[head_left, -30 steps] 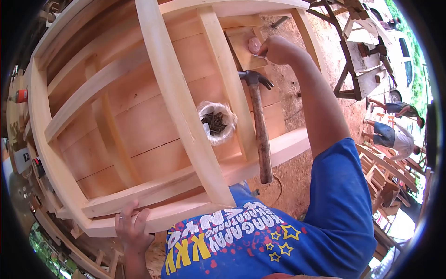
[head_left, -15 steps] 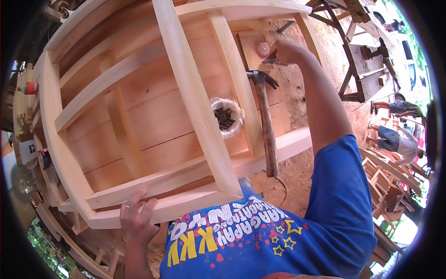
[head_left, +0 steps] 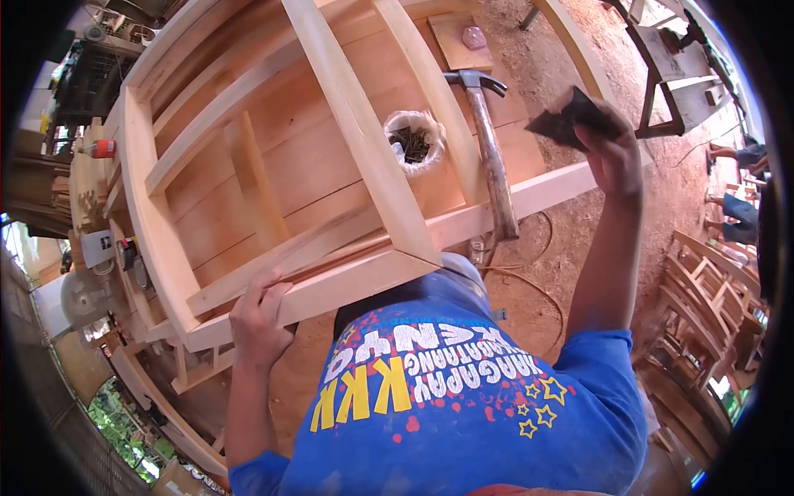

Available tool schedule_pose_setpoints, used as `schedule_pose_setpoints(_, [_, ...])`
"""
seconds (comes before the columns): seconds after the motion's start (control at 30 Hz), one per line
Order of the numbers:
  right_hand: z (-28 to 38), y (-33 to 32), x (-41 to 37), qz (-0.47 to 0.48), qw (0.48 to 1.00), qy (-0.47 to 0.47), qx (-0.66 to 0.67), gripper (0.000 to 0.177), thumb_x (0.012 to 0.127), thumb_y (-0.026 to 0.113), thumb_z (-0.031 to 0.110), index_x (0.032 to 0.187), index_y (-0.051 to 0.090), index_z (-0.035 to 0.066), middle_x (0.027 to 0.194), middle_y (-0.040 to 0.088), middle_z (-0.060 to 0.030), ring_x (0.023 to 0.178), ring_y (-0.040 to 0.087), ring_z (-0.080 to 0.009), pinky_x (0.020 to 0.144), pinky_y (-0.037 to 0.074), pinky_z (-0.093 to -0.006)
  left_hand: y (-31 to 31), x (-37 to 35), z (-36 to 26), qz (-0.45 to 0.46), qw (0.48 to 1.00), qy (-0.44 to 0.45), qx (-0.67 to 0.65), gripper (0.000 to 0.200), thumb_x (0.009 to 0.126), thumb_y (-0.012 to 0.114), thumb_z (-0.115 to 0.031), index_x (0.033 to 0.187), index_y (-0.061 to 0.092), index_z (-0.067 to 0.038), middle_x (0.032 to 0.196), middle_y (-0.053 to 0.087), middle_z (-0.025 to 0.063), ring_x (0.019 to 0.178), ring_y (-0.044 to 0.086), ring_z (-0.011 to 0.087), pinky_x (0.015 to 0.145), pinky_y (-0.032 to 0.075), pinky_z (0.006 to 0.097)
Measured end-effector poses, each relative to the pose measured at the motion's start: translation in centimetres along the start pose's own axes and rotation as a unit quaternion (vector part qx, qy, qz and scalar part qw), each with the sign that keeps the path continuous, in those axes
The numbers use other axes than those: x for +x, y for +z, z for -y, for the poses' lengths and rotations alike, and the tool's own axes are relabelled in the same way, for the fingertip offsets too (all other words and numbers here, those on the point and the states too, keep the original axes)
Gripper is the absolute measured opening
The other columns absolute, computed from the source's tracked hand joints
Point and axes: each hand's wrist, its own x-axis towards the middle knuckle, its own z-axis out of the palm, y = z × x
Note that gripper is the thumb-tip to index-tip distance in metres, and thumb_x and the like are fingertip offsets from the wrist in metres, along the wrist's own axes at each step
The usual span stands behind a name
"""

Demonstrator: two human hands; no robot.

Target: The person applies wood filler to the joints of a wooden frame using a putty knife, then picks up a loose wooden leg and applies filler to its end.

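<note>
My left hand (head_left: 258, 322) grips the near rail of a pale wooden frame (head_left: 347, 285), its fingers curled over the top edge. Raised above the frame's right end, my right hand (head_left: 614, 153) is closed on a dark, flat piece (head_left: 575, 120) with a pointed corner; I cannot tell what kind it is. A claw hammer (head_left: 494, 153) lies across the frame, its handle end over the near rail. Left of the hammer, a bowl-like container (head_left: 434, 142) lined with plastic holds many nails. A small board (head_left: 455, 50) farther back carries a pink lump (head_left: 474, 37).
Boards form a surface beneath the frame's slats. A cable (head_left: 558, 289) curls over the dusty ground. A worktable (head_left: 682, 91) stands at the far right, with stacked wooden pieces (head_left: 719, 281) nearer. People's legs (head_left: 736, 219) show at the right edge. A fan (head_left: 83, 298) stands at left.
My right hand has moved from the small board toward me and to the right, lifting the dark piece. My left hand stays on the rail. The whole view has shifted.
</note>
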Motion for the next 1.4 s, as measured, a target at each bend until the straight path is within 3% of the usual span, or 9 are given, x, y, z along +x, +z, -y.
schedule_pose_setpoints(0.17, [0.4,3.0,-5.6,0.078,0.992,-0.041,0.094,0.029,0.099,0.067,-0.002,0.128,0.068,-0.001,0.125,0.073,-0.0185,0.113,0.073,-0.0284,0.096,0.060,-0.0413,-2.4,-2.1,-2.6,0.016,0.999,0.029,0.019,0.040,0.074,0.083,-0.017,0.112,0.073,-0.011,0.110,0.077,0.0095,0.097,0.073,0.0328,0.087,0.057,0.0432])
schedule_pose_setpoints(0.3, [2.1,4.6,-6.6,0.131,0.984,-0.116,0.035,0.022,0.096,0.067,-0.004,0.117,0.073,-0.001,0.120,0.074,-0.0148,0.113,0.071,-0.0238,0.096,0.055,-0.0353,-6.7,-2.8,-6.1,-0.005,0.998,0.039,0.052,0.043,0.076,0.085,-0.021,0.115,0.071,-0.010,0.106,0.076,0.0112,0.095,0.072,0.0351,0.085,0.057,0.0450])
schedule_pose_setpoints(0.47, [3.7,6.1,-7.1,0.145,0.978,-0.147,-0.009,0.029,0.093,0.065,-0.012,0.118,0.074,-0.002,0.121,0.075,-0.0140,0.115,0.071,-0.0233,0.100,0.055,-0.0369,-10.5,0.5,-7.9,-0.062,0.988,0.083,0.112,0.045,0.075,0.086,-0.021,0.115,0.071,-0.008,0.108,0.076,0.0137,0.095,0.072,0.0361,0.085,0.057,0.0482])
schedule_pose_setpoints(0.63, [2.2,8.9,-6.2,0.146,0.975,-0.165,-0.006,0.032,0.097,0.059,-0.014,0.121,0.075,0.000,0.119,0.076,-0.0127,0.116,0.072,-0.0237,0.103,0.055,-0.0375,-9.3,5.2,-5.2,-0.039,0.994,0.081,0.061,0.051,0.079,0.092,-0.035,0.114,0.070,-0.004,0.106,0.074,0.0179,0.099,0.073,0.0399,0.088,0.058,0.0474])
schedule_pose_setpoints(0.73, [2.8,9.3,-6.0,0.148,0.970,-0.170,-0.093,0.037,0.094,0.058,-0.015,0.121,0.076,0.002,0.118,0.076,-0.0131,0.116,0.072,-0.0271,0.101,0.055,-0.0382,-7.7,6.3,-4.3,-0.040,0.994,0.083,0.062,0.041,0.075,0.086,-0.019,0.111,0.070,-0.007,0.107,0.076,0.0154,0.099,0.074,0.0381,0.089,0.059,0.0469])
schedule_pose_setpoints(0.83, [2.7,9.8,-5.5,0.175,0.966,-0.159,-0.106,0.039,0.089,0.061,-0.015,0.120,0.076,0.002,0.115,0.076,-0.0156,0.111,0.073,-0.0330,0.096,0.056,-0.0400,-6.4,6.5,-3.7,-0.053,0.992,0.105,0.051,0.043,0.077,0.087,-0.025,0.113,0.070,-0.008,0.107,0.076,0.0141,0.099,0.074,0.0373,0.088,0.060,0.0464])
schedule_pose_setpoints(1.13, [2.4,12.9,-0.5,0.304,0.928,-0.192,-0.093,0.044,0.079,0.065,-0.021,0.115,0.079,0.000,0.114,0.077,-0.0170,0.108,0.075,-0.0344,0.093,0.059,-0.0412,-5.7,6.7,-2.8,-0.069,0.991,0.110,0.032,0.039,0.084,0.086,-0.031,0.111,0.069,-0.008,0.106,0.080,0.0133,0.099,0.077,0.0339,0.088,0.061,0.0432])
schedule_pose_setpoints(1.23, [2.8,13.6,-0.1,0.324,0.924,-0.174,-0.110,0.044,0.077,0.064,-0.017,0.115,0.077,0.001,0.113,0.077,-0.0167,0.107,0.073,-0.0387,0.091,0.059,-0.0446,-5.3,6.7,-2.7,-0.080,0.991,0.110,0.020,0.038,0.084,0.085,-0.031,0.110,0.069,-0.009,0.106,0.081,0.0125,0.097,0.078,0.0329,0.088,0.061,0.0421])
schedule_pose_setpoints(1.4, [2.7,13.4,-0.6,0.342,0.916,-0.165,-0.129,0.041,0.079,0.076,-0.010,0.118,0.080,0.003,0.115,0.078,-0.0158,0.109,0.075,-0.0362,0.093,0.059,-0.0438,-5.5,6.1,-2.9,-0.063,0.992,0.094,0.047,0.041,0.082,0.085,-0.027,0.113,0.068,-0.007,0.112,0.080,0.0153,0.101,0.078,0.0343,0.092,0.060,0.0431])
